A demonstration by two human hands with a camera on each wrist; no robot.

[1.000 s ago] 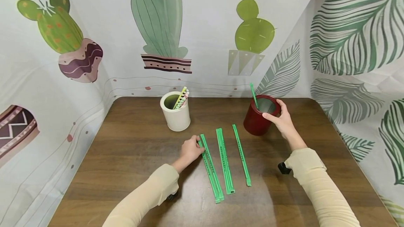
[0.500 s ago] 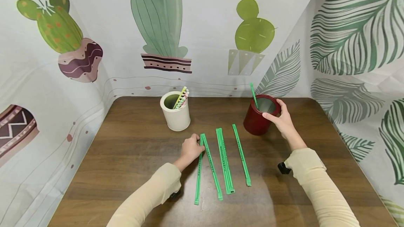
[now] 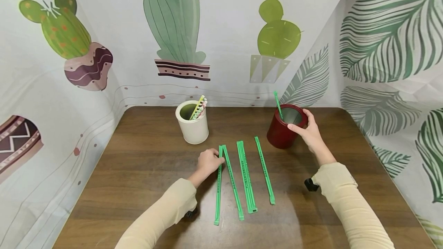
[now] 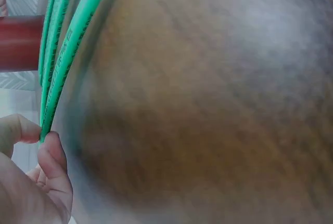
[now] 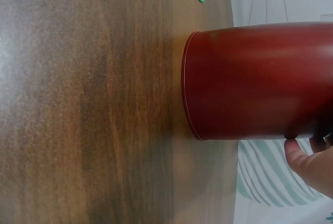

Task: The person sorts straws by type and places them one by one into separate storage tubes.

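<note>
Thumb and fingers of my left hand pinch the upper end of a green paper-wrapped straw, which slants down toward the table's near side. The left wrist view shows the pinch at the tip of this straw. Just right of it lies another green wrapped straw, their upper ends close together. My right hand holds the rim of a dark red canister standing upright at the back right. One green wrapped straw leans inside that canister. In the right wrist view, the thumb touches the canister's side.
Further right on the wooden table lie side-by-side green straws and a single green straw. A cream canister with several patterned straws stands at the back left. Behind the table hangs a printed cloth.
The pinched straw's near end has swung left, away from the straw beside it, and its top has shifted slightly. My right hand and the red canister stay still.
</note>
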